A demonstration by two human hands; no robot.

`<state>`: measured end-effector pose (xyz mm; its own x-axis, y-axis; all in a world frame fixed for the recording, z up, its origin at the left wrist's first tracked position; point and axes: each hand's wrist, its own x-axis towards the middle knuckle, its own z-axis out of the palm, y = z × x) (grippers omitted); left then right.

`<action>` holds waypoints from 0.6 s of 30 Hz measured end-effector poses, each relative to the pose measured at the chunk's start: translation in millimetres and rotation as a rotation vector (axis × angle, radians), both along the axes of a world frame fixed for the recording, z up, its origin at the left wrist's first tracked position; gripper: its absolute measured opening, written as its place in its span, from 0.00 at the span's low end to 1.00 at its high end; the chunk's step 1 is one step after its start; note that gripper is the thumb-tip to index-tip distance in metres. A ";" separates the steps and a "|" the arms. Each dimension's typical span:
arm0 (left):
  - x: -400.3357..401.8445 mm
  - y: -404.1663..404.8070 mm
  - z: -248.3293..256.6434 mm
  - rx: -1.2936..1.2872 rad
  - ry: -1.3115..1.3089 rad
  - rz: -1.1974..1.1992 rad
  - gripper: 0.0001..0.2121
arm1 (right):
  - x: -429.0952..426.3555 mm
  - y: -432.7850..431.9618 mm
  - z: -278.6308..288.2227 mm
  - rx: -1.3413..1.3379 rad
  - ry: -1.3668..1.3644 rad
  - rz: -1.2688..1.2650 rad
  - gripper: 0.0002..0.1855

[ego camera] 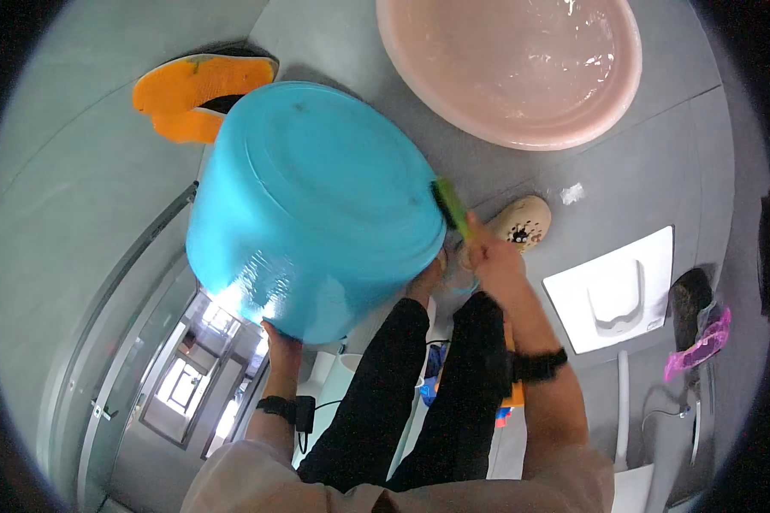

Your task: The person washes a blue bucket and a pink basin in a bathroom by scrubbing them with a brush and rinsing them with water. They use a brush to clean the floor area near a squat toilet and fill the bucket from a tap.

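A large blue plastic tub [333,167] is tipped so that its underside faces up and away from me. Its bottom carries dark scuffs, and wet shine shows on the near wall. My left hand [283,343] holds the tub low at its near left edge; most of the fingers are hidden beneath it. In my right hand [497,253] is a green-handled scrub brush [450,205] with dark bristles. The bristles are against or very close to the tub's right edge. The brush and hand look slightly blurred.
A pink basin [520,70] of water stands at the far right. Orange insoles [199,83] lie beyond the tub's left side. A beige clog [527,221] is on my foot by the brush. A white squat toilet [616,288] is set in the floor at right, a glass door [122,346] at left.
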<state>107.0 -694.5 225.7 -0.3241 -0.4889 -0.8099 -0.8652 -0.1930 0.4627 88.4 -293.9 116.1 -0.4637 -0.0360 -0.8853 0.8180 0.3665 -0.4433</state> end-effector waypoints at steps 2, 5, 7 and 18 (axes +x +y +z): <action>-3.4 3.1 1.6 0.099 0.075 -0.047 0.30 | 4.9 -11.4 16.7 -0.014 0.175 -0.011 0.21; -3.5 -7.3 5.7 0.137 0.062 -0.152 0.30 | 11.4 -32.0 11.4 -0.055 0.242 0.046 0.21; -6.7 -10.2 3.8 0.019 -0.033 -0.153 0.37 | 10.2 -32.3 -9.9 -0.047 0.157 0.071 0.22; -1.3 -27.7 -9.2 0.135 -0.030 -0.015 0.30 | 21.0 -24.9 -43.8 -0.070 0.107 -0.009 0.23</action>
